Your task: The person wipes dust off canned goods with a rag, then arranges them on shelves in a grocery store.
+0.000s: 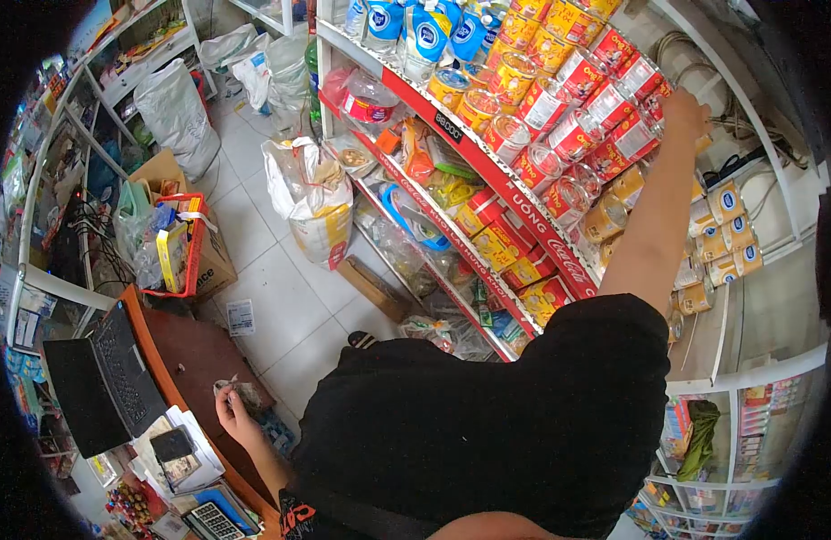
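My right hand (pixel 686 113) reaches out to the upper right, at the edge of the stacked red cans (pixel 633 135) on the shelf. Its fingers are partly hidden, and whether they grip a can does not show. Low on the left, my left hand (pixel 232 408) has its fingers bent around a crumpled greyish cloth or rag (pixel 246 393), beside the brown desk (pixel 186 346). Yellow-labelled cans (pixel 513 79) stand left of the red ones, and gold cans with blue labels (pixel 726 236) are below my right forearm.
A laptop (pixel 118 369), a phone (pixel 171 445) and a calculator (pixel 214 520) are on the desk at left. A red basket (pixel 196 247) rests on a carton. White sacks (pixel 309 193) stand on the tiled floor. Lower shelves hold packets and yellow-red boxes (pixel 501 243).
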The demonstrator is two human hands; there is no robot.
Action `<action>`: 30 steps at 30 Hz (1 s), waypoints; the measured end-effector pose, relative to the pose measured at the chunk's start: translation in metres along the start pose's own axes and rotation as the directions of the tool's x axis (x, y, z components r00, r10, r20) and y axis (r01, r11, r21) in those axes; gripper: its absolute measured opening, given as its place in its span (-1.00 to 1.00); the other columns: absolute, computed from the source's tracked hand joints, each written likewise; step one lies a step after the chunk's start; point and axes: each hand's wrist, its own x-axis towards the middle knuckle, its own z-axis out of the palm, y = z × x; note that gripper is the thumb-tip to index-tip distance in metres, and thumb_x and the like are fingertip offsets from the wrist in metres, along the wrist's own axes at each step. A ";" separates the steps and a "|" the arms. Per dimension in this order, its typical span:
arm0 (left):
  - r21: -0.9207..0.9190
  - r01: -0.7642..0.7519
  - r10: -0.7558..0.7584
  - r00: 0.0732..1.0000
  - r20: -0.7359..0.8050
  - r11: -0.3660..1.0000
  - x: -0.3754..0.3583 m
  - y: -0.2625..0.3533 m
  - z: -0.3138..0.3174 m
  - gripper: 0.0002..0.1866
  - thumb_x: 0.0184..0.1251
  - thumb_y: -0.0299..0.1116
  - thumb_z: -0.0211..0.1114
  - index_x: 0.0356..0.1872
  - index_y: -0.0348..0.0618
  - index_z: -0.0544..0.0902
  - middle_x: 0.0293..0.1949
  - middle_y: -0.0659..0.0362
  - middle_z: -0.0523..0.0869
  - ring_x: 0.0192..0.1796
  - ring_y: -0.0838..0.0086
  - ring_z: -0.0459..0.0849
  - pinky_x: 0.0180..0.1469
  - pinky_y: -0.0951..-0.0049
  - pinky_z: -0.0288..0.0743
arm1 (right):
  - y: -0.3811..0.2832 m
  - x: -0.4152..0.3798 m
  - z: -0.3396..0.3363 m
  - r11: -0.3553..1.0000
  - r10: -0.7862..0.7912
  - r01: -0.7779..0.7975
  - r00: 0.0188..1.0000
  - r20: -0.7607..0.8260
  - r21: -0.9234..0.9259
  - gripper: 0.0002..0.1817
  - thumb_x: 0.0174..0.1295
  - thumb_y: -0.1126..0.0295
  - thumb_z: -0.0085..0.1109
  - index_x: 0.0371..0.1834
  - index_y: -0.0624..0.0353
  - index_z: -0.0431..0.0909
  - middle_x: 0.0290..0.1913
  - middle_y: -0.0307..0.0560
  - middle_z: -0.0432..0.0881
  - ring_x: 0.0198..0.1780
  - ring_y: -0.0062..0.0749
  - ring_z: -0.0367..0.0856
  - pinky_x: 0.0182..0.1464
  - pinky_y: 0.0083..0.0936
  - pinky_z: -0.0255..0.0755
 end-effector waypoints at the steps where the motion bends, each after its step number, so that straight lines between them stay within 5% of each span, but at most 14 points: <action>1: -0.015 0.014 -0.014 1.000 0.005 1.000 0.000 0.001 0.003 -0.81 0.30 -0.36 0.10 -0.22 -0.30 0.51 -0.23 0.20 0.54 -0.16 0.55 0.45 -0.03 0.53 0.29 | 0.001 0.000 -0.001 1.000 -0.001 0.001 1.000 0.023 0.005 -0.52 0.08 0.01 0.11 0.04 -0.03 0.45 0.08 -0.14 0.49 0.17 -0.11 0.35 0.15 -0.05 0.15; 7: 0.011 0.012 -0.012 0.999 0.048 1.000 0.004 -0.012 0.001 -0.81 0.30 -0.36 0.10 -0.23 -0.30 0.51 -0.24 0.21 0.53 -0.17 0.55 0.44 -0.03 0.52 0.28 | 0.018 0.012 0.009 0.982 -0.168 0.161 0.984 0.064 0.098 -0.47 0.11 0.04 0.08 0.15 -0.03 0.34 0.10 -0.05 0.47 0.17 -0.24 0.38 0.19 -0.05 0.02; 13: 0.004 0.006 -0.007 0.999 0.042 1.000 0.004 -0.009 0.009 -0.82 0.29 -0.36 0.11 -0.24 -0.29 0.52 -0.24 0.21 0.53 -0.17 0.54 0.44 -0.03 0.51 0.26 | 0.022 0.017 0.013 0.985 -0.170 0.170 0.985 -0.004 0.036 -0.51 0.13 0.17 0.10 0.17 -0.17 0.33 0.15 -0.17 0.43 0.18 -0.17 0.36 0.22 0.05 0.06; 16: 0.033 -0.013 0.012 0.999 0.032 0.999 0.003 0.001 0.015 -0.82 0.29 -0.36 0.11 -0.24 -0.29 0.52 -0.25 0.21 0.53 -0.18 0.55 0.44 -0.04 0.52 0.27 | 0.036 0.044 0.036 0.957 -0.291 0.291 0.956 0.032 0.012 -0.50 0.12 0.23 0.12 0.19 -0.24 0.31 0.13 -0.21 0.43 0.17 -0.14 0.35 0.21 -0.02 0.18; 25: 0.034 0.011 -0.014 0.997 0.076 0.999 0.007 0.016 0.021 -0.81 0.30 -0.35 0.10 -0.24 -0.29 0.51 -0.27 0.24 0.51 -0.22 0.59 0.43 -0.08 0.55 0.28 | 0.048 0.068 0.065 0.868 -0.331 0.352 0.936 -0.120 0.351 -0.70 0.09 0.31 0.11 -0.09 0.09 0.43 -0.07 0.09 0.49 -0.01 0.02 0.46 -0.01 -0.19 0.35; 30: 0.034 -0.021 0.019 0.997 0.072 0.999 0.012 0.019 0.024 -0.81 0.30 -0.34 0.10 -0.23 -0.28 0.51 -0.27 0.24 0.51 -0.22 0.58 0.43 -0.08 0.55 0.28 | 0.046 0.075 0.065 0.855 -0.321 0.366 0.930 -0.179 0.368 -0.78 0.06 0.35 0.13 -0.25 0.19 0.47 -0.23 0.14 0.55 -0.16 -0.02 0.52 -0.16 -0.27 0.37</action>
